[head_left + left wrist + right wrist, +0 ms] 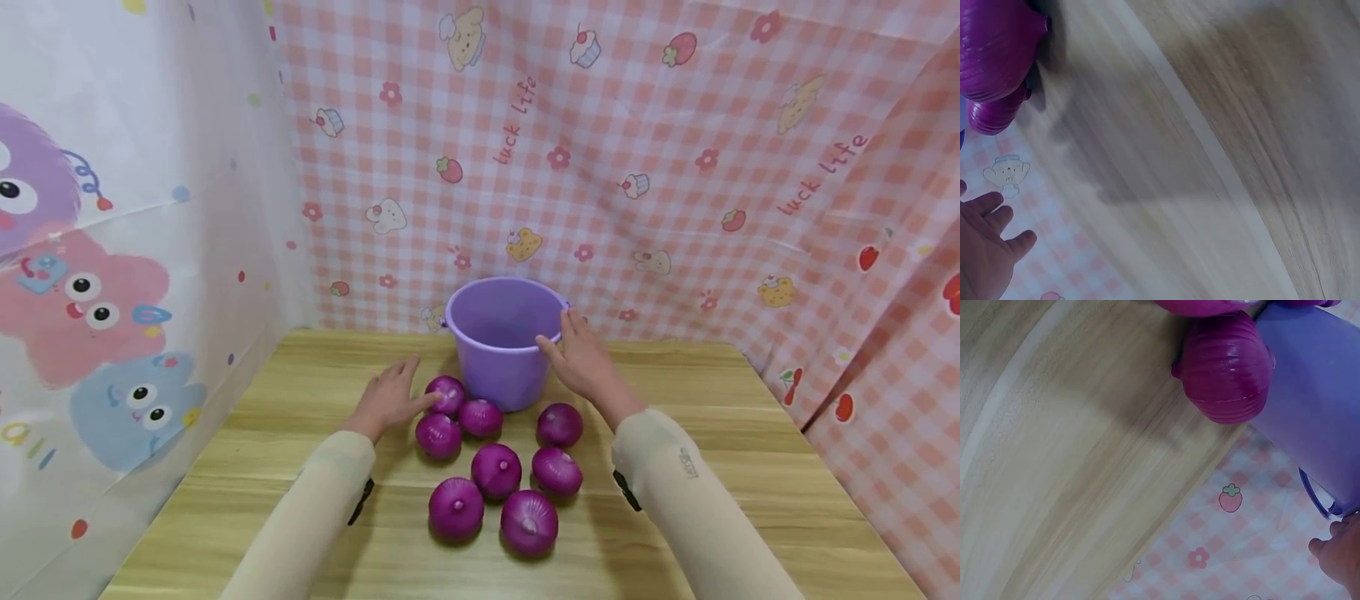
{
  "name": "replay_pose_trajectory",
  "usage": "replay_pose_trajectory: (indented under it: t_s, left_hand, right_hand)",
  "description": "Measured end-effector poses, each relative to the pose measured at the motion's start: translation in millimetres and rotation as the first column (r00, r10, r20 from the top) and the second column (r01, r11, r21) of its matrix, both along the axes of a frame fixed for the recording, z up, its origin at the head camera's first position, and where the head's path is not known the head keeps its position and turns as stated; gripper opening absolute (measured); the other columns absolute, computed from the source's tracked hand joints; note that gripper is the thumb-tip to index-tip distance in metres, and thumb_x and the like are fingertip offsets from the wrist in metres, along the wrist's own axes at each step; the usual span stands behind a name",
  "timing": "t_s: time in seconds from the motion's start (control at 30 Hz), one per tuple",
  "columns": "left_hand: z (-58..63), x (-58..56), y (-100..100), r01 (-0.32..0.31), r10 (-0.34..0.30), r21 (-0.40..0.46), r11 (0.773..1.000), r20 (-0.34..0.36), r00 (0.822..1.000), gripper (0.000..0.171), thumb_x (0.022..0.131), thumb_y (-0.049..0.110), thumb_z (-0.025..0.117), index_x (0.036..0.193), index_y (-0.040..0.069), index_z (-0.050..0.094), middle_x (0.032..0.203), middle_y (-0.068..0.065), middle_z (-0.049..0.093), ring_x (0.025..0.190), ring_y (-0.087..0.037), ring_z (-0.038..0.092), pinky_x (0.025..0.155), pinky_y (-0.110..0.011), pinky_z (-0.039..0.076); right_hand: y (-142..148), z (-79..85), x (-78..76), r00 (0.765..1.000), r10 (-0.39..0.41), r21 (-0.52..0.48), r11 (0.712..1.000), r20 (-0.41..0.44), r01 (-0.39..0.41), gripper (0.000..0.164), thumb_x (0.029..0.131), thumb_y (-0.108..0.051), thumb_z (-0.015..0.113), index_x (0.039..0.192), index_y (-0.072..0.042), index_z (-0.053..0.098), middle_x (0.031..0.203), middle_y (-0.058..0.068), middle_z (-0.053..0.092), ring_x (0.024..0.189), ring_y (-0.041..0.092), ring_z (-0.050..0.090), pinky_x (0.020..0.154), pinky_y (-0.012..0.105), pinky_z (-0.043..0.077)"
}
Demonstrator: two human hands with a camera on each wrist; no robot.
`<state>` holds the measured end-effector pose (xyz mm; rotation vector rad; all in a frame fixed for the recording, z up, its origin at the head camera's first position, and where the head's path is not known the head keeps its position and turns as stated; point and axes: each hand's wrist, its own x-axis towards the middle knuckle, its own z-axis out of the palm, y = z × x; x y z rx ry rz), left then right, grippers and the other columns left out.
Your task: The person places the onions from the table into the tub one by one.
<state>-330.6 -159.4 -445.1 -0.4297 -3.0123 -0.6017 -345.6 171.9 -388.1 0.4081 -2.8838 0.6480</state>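
A purple bucket [501, 375] stands upright on the table, its mouth facing up. My right hand [585, 360] touches its right rim, thumb toward the front and straight fingers along the side; in the right wrist view that hand [1341, 556] is beside the bucket's handle [1316, 497]. My left hand [386, 400] is spread, holding nothing, with its thumb right at a purple onion [447, 395] left of the bucket. The left wrist view shows the left hand's [988, 244] fingers extended and apart. Several more purple onions [497, 472] lie in front of the bucket.
The wooden table [247, 467] extends to both sides of the onions. A pink checked cloth [637, 167] hangs behind its back edge, and a white cartoon-print cloth [210, 242] hangs at the left.
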Motion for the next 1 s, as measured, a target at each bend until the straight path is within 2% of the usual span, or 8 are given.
replay_pose_trajectory:
  t_s: [0.17, 0.37, 0.6, 0.83, 1.0]
  left_hand:
    - [-3.6, -5.7, 2, 0.017, -0.021, 0.075, 0.997, 0.058, 0.998, 0.084, 0.095, 0.046, 0.062, 0.154, -0.001, 0.026, 0.15, -0.031, 0.035, 0.138, -0.048, 0.033, 0.112, -0.061, 0.028]
    - [-10.8, -13.2, 4, 0.015, -0.038, 0.166, 0.986, 0.137, 0.99, 0.083, 0.095, 0.044, 0.064, 0.155, 0.001, 0.026, 0.153, -0.026, 0.034, 0.141, -0.044, 0.03, 0.115, -0.057, 0.024]
    - [-20.5, -17.2, 4, 0.017, -0.057, 0.241, 0.97, 0.162, 0.985, 0.076, 0.096, 0.037, 0.065, 0.153, 0.001, 0.031, 0.15, -0.023, 0.041, 0.136, -0.042, 0.04, 0.113, -0.056, 0.03]
    - [-25.0, -18.8, 8, 0.027, -0.071, 0.277, 0.96, 0.149, 0.986, 0.069, 0.097, 0.032, 0.064, 0.149, -0.004, 0.037, 0.129, -0.028, 0.058, 0.118, -0.041, 0.057, 0.102, -0.052, 0.045]
    - [-26.5, -18.9, 12, 0.001, -0.056, 0.301, 0.954, 0.175, 0.983, 0.066, 0.097, 0.032, 0.064, 0.147, -0.003, 0.04, 0.122, -0.026, 0.062, 0.112, -0.037, 0.061, 0.098, -0.05, 0.049]
  right_hand:
    - [-1, -1.3, 1.2, 1.0, -0.03, 0.008, 1.0, -0.01, 0.03, 0.086, 0.103, -0.06, 0.027, 0.155, 0.007, 0.012, 0.162, 0.024, 0.008, 0.149, 0.04, 0.008, 0.12, 0.053, 0.01]
    - [-1, -0.6, 2.7, 0.999, -0.036, 0.012, 0.999, -0.009, 0.037, 0.086, 0.103, -0.06, 0.027, 0.155, 0.006, 0.013, 0.162, 0.024, 0.01, 0.149, 0.039, 0.007, 0.12, 0.053, 0.009]
    - [-2, 0.2, 5.2, 0.999, -0.04, 0.006, 0.999, 0.003, 0.04, 0.088, 0.101, -0.064, 0.025, 0.156, 0.005, 0.012, 0.162, 0.023, 0.009, 0.149, 0.038, 0.006, 0.12, 0.053, 0.008]
    - [-2, 1.5, 6.6, 0.999, -0.044, 0.001, 0.999, 0.004, 0.044, 0.086, 0.102, -0.062, 0.027, 0.156, 0.005, 0.013, 0.162, 0.023, 0.01, 0.149, 0.038, 0.007, 0.12, 0.054, 0.009]
    - [-2, 1.3, 6.1, 0.999, -0.039, 0.005, 0.999, 0.009, 0.039, 0.087, 0.102, -0.062, 0.027, 0.155, 0.005, 0.014, 0.162, 0.024, 0.009, 0.149, 0.038, 0.007, 0.12, 0.054, 0.009]
